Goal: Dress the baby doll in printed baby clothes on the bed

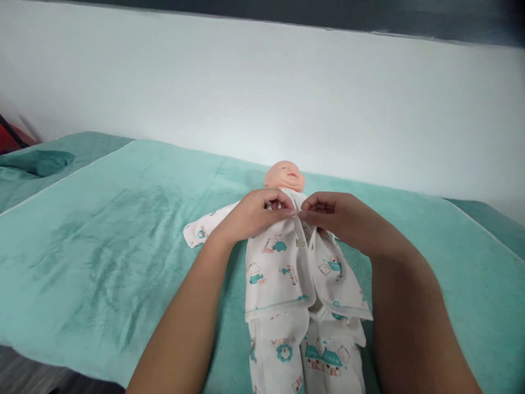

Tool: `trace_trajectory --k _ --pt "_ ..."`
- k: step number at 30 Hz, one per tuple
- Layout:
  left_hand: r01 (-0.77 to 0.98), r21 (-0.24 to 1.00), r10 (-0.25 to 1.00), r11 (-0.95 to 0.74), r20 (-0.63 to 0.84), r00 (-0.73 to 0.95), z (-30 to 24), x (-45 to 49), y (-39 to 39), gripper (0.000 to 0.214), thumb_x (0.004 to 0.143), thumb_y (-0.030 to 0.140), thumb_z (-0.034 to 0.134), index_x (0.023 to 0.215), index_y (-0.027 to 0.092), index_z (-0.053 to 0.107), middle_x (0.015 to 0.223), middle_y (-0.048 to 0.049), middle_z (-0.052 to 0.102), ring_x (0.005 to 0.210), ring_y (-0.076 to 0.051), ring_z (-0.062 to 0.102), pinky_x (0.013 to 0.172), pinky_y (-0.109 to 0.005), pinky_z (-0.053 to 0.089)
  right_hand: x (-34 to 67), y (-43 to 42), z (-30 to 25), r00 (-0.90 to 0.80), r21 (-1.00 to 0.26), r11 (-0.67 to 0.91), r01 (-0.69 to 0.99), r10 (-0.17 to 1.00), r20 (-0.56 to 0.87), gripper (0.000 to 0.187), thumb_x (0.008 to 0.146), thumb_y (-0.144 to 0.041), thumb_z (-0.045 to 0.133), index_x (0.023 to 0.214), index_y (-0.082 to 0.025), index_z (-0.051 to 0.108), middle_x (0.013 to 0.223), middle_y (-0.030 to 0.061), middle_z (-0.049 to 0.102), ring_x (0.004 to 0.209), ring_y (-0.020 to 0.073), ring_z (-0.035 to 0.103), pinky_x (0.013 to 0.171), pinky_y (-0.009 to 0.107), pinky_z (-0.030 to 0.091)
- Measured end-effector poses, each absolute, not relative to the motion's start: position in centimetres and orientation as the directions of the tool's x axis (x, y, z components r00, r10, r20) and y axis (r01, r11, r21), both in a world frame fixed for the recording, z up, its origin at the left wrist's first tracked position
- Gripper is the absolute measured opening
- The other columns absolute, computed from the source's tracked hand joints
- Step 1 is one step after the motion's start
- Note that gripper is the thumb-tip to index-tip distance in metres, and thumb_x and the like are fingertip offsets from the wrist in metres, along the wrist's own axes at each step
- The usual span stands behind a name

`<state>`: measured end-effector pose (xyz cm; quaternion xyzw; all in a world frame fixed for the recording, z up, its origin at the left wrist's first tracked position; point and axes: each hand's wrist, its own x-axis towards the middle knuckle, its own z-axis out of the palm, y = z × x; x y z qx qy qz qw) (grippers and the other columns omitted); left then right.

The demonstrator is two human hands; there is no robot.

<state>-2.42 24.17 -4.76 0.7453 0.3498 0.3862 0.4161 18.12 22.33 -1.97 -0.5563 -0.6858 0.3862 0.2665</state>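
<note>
A baby doll [285, 176] lies on its back with its head toward the wall. It wears a white printed baby shirt [273, 273] and matching printed trousers [283, 350]. My left hand [268, 210] pinches the shirt's front edge near the neck. Opposite it, my right hand [328, 210] pinches the other front edge, the fingertips of both hands almost touching. Below them the shirt front hangs apart, and a small fastener shows on the edge. One sleeve [203, 230] stretches out to the left; the other is mostly hidden by my right hand and forearm.
A green towel-like cover [123, 262] spreads under the doll across the bed. Behind it stands a white wall [246, 93]. A bunched green cloth fold [41, 162] lies at the far left, near something red [8, 137]. Dark floor shows at lower left.
</note>
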Motion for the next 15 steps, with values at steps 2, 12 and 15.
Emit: trace_trajectory --k 2,12,15 --pt "0.175 0.914 0.872 -0.365 0.271 0.407 -4.7 -2.3 24.0 0.012 0.083 0.031 0.064 0.08 0.021 0.07 0.077 -0.0008 0.064 0.071 -0.014 0.055 0.07 -0.028 0.045 18.3 22.8 -2.4 -0.243 -0.916 0.052 0.397 0.969 -0.051 0.025 0.078 -0.045 0.072 0.075 -0.021 0.068 0.065 -0.0011 0.057 0.056 0.0114 0.048 0.051 0.026 0.037" --pt "-0.048 0.977 0.904 -0.206 0.209 0.373 -5.1 -1.9 24.0 0.015 0.078 0.033 0.073 0.085 0.02 0.069 0.08 -0.001 0.065 0.071 -0.012 0.057 0.065 -0.024 0.044 17.8 22.0 -5.1 -0.131 -0.997 -0.062 0.054 0.989 -0.069 0.037 0.066 -0.049 0.083 0.089 -0.022 0.074 0.065 0.0014 0.062 0.056 0.0169 0.056 0.049 0.03 0.044" --pt "-0.053 0.975 0.906 -0.215 0.219 0.363 -5.2 -1.8 23.9 0.015 0.078 0.033 0.073 0.084 0.02 0.069 0.078 -0.0001 0.063 0.07 -0.011 0.056 0.065 -0.023 0.044 17.9 22.0 -5.3 -0.147 -0.997 -0.083 -0.003 0.986 -0.081 0.029 0.069 -0.043 0.083 0.088 -0.023 0.075 0.069 0.0004 0.065 0.057 0.0148 0.057 0.052 0.029 0.045"
